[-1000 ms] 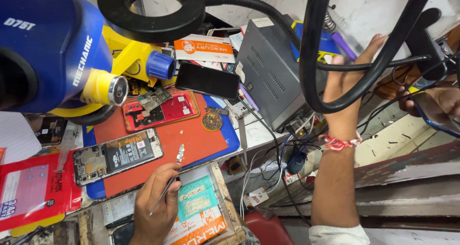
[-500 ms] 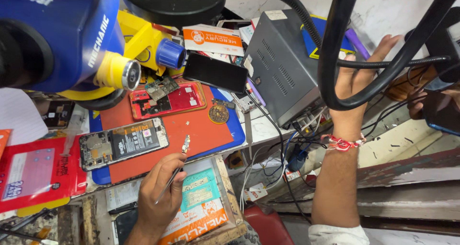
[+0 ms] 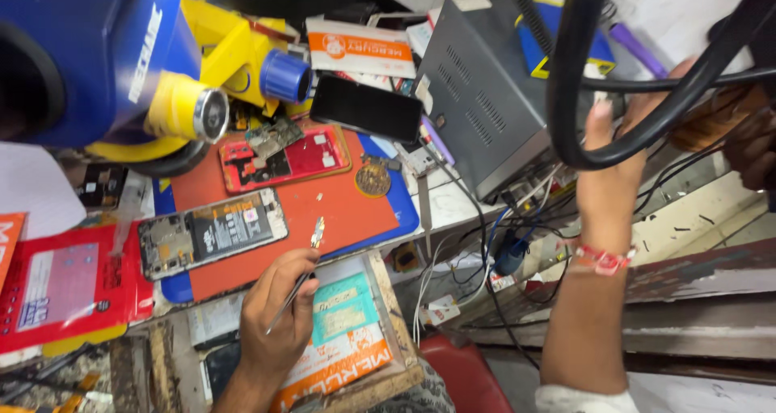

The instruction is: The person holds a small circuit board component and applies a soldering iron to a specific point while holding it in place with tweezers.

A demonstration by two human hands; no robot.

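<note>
Orange mat (image 3: 339,211) covers the middle of the cluttered desk (image 3: 453,207), with a blue mat edge showing beneath it. The left hand (image 3: 275,316), at about 6 o'clock, pinches thin tweezers (image 3: 293,290) between thumb and fingers; their tip holds a tiny gold-coloured part (image 3: 317,233) just over the mat's lower edge. At 9 o'clock from that part lies an opened phone (image 3: 212,233), back off, black battery showing. At 11 o'clock sits a second phone in a red frame (image 3: 287,158) with a loose circuit board on it, and at 2 o'clock from the part a small round bronze disc (image 3: 373,178). A black phone (image 3: 365,108) lies face up beyond, at 12 o'clock. The blue and yellow microscope (image 3: 121,65) fills the upper left. The right hand (image 3: 610,162), wearing a red thread band at the wrist, is raised at 3 o'clock beside the grey metal box (image 3: 481,98), fingers stretched upward behind a thick black cable loop (image 3: 582,114); whether it grips anything I cannot tell
</note>
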